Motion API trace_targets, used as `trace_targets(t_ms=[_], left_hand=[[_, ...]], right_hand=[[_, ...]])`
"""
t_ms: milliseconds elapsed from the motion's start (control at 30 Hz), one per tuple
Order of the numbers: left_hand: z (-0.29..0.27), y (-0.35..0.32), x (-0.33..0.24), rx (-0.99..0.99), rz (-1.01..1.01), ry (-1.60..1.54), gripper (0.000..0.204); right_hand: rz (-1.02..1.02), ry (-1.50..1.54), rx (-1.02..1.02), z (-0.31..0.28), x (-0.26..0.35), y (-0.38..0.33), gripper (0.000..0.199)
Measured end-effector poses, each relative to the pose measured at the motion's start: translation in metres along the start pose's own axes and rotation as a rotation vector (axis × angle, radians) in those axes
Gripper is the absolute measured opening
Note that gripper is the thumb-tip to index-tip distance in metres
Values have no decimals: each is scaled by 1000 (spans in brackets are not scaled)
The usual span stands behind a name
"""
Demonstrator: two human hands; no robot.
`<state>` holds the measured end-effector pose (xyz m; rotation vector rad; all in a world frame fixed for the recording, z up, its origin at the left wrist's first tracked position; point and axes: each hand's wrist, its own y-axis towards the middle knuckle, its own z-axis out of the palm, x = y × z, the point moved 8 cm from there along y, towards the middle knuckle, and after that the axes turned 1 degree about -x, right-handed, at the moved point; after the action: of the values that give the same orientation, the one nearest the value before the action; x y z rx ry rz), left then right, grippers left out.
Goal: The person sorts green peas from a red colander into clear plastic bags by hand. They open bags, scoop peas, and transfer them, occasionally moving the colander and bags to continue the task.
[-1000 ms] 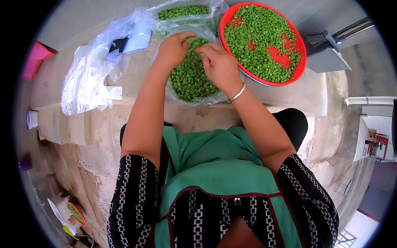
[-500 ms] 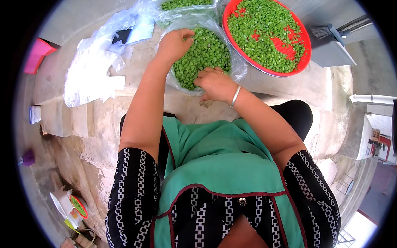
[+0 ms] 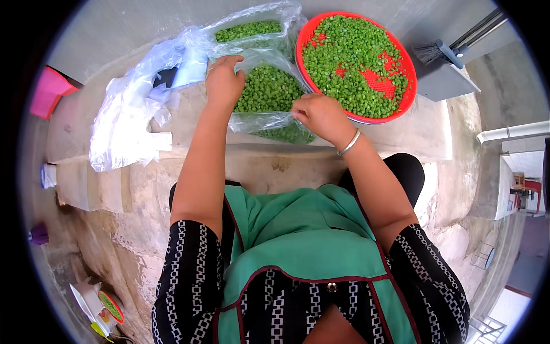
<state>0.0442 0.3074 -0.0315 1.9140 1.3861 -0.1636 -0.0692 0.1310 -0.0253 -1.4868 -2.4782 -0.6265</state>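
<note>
A clear plastic bag [image 3: 259, 122] filled with chopped green vegetable pieces [image 3: 266, 90], possibly beans, rests on the concrete ledge before me. My left hand [image 3: 224, 85] is closed on the bag's left edge, fingers bent over the plastic. At the opposite side, my right hand [image 3: 322, 116] pinches the bag's right edge near its front corner. The front rim is stretched nearly straight between the hands, and more green pieces show through the plastic below it. Close beyond my right hand sits a red colander [image 3: 408, 94] spread with the same pieces.
Behind the held bag is another plastic bag [image 3: 289, 34] of green pieces. Loose empty plastic bags [image 3: 123, 129] lie on the ledge at left. A grey dustpan [image 3: 447, 85] and brush [image 3: 428, 53] stand at right. A pink container [image 3: 50, 94] is far left.
Both hands now grip the bag's edges; the right has lifted off the green pieces and moved right. The bag's front rim has been pulled straight. The whole view has shifted slightly.
</note>
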Motion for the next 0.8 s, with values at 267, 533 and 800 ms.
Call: trace_targets(t_ms=[267,533,800], left_hand=[[16,17,57,125,-316,263,22],[-54,16,120,-189,-464,206,20],[-41,12,102,-12,-390,141,18]], right_hand=[[-14,-60,-10,-6,-5,14,8],[-19,-52,-92,-54,-6,56,8],[15,46,406,-6,-6,30,17]])
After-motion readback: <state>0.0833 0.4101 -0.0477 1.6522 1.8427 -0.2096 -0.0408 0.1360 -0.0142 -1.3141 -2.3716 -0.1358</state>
